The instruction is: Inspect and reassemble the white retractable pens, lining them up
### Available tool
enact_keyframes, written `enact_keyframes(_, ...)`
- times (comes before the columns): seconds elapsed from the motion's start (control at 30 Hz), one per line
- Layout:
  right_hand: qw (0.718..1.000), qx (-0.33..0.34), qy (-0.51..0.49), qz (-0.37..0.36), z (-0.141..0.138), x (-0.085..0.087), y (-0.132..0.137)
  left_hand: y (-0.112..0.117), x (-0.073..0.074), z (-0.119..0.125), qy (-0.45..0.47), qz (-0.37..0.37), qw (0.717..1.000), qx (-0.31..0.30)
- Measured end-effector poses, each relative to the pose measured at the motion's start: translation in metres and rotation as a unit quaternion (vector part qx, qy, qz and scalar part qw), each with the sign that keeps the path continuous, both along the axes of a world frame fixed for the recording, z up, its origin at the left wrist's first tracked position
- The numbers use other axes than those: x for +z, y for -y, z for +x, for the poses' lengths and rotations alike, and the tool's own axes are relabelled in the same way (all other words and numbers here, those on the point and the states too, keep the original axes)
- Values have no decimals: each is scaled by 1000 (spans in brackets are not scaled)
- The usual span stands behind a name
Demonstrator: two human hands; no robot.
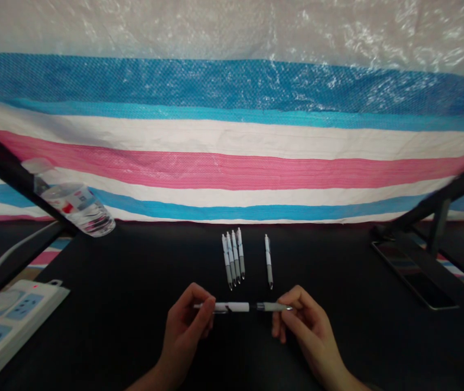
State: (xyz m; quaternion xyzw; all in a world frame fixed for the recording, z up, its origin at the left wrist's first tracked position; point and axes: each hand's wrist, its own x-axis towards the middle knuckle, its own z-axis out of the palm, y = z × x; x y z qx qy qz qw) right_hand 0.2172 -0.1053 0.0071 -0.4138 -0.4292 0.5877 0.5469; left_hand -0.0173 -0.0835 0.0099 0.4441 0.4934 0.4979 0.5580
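Between finger and thumb, my left hand (189, 328) grips the white upper barrel (234, 307) of a pen, its clip end toward the palm. My right hand (307, 331) pinches the grey grip section (270, 307) of the pen near its silver tip. The two parts lie in one line, level above the table, with a narrow dark stretch between them; whether they are fully apart I cannot tell. Just beyond my hands, several white and grey pens (234, 258) lie side by side. One more such pen (268, 260) lies alone to their right.
A black table (134, 282) spreads under everything. At left are a white power strip (16, 320) with a cable and a clear plastic bottle (79, 209). A dark phone (415, 274) lies at right beside a black frame bar (439, 198). Striped plastic sheeting (232, 168) hangs behind.
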Motion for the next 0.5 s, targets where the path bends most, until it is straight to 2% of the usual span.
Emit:
enact_keyframes(0.07, 998, 27, 48, 15, -4, 1, 1, 1, 4, 2, -12, -11, 1000, -18)
enact_keyframes(0.17, 992, 27, 120, 30, -6, 1, 2, 1, 8, 4, -24, -14, 999, -22)
enact_keyframes(0.33, 971, 50, 230, 33, 1, -4, 4, 1, 7, 4, -36, -2, 999, -36)
enact_keyframes(0.43, 964, 76, 256, 17, 3, -6, 4, 0, 5, 4, -40, 6, 998, -43)
enact_keyframes(0.5, 968, 85, 238, 11, 2, -6, 4, -1, 5, 4, -40, 5, 999, -33)
